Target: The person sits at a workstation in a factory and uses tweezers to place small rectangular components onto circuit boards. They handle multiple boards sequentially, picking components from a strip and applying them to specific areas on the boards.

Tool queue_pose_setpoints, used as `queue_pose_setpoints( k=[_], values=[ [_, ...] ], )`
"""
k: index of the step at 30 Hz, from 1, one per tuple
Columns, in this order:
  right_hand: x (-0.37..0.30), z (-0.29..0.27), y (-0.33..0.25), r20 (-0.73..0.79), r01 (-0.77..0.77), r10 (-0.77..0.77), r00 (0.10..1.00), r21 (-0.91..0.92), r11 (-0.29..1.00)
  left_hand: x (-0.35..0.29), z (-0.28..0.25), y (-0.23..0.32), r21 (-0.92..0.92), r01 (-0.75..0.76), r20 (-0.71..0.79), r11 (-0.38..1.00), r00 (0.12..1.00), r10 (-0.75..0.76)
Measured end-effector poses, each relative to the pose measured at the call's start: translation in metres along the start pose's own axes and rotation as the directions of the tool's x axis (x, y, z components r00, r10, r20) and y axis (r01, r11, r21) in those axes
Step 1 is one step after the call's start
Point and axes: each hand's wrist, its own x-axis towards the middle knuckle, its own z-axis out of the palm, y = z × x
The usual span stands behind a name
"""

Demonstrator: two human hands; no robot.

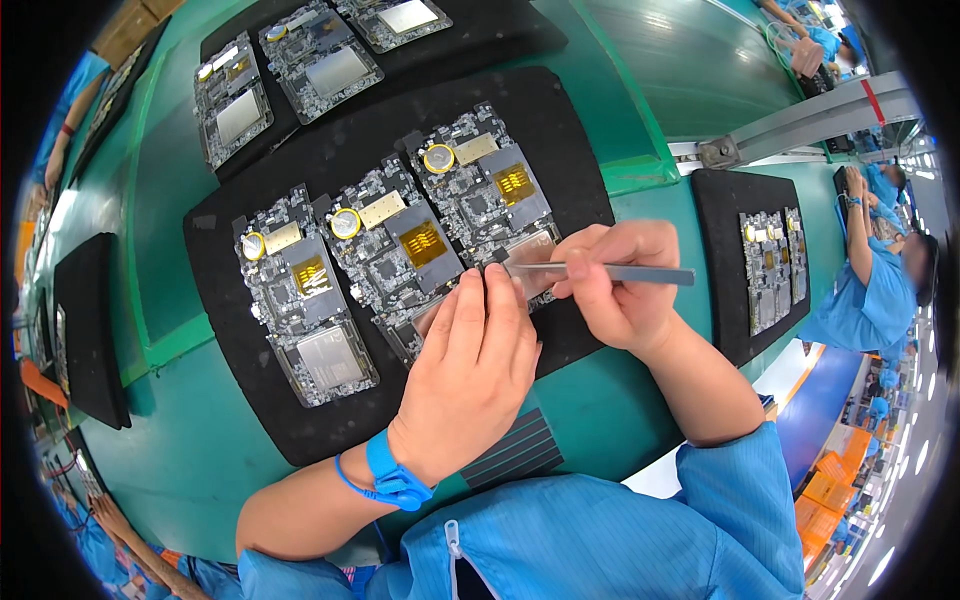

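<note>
Three circuit boards lie side by side on a black foam pad (235, 340): a left board (280, 270), a middle board (375, 265) and a right board (475, 165). Each carries a round coin cell and an amber patch. My right hand (635, 285) is closed around metal tweezers (650, 273), whose tips reach the lower part of the right board. My left hand (465, 370) lies with stretched fingers over the lower ends of the middle and right boards, fingertips close to the tweezer tips. A blue wrist strap (390, 475) circles my left wrist. What lies beneath my fingers is hidden.
Behind stands another black pad (500, 35) with more boards. Further pads sit at the left (90, 330) and right (730, 200) on the green bench (180, 420). Dark strips (515, 450) lie near me. A metal rail (800, 125) runs at right. Other people in blue work around.
</note>
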Motion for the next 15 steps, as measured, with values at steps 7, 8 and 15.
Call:
queue_pose_setpoints(
  k=[7,8,15],
  values=[
    [0.003,-0.005,0.000,-0.047,0.089,-0.093,0.995,-0.069,0.994,0.006,-0.007,-0.008,-0.148,0.005,0.014,0.989,1.000,-0.003],
    [0.004,-0.005,-0.001,-0.107,0.076,-0.079,0.991,-0.028,0.997,0.009,-0.010,-0.009,-0.100,-0.025,0.023,0.995,0.999,0.027],
    [-0.015,-0.017,-0.051,-0.053,-0.499,0.644,0.763,0.587,0.638,-0.017,-0.029,-0.006,-0.078,-0.201,0.005,0.977,0.979,0.202]
  ],
)
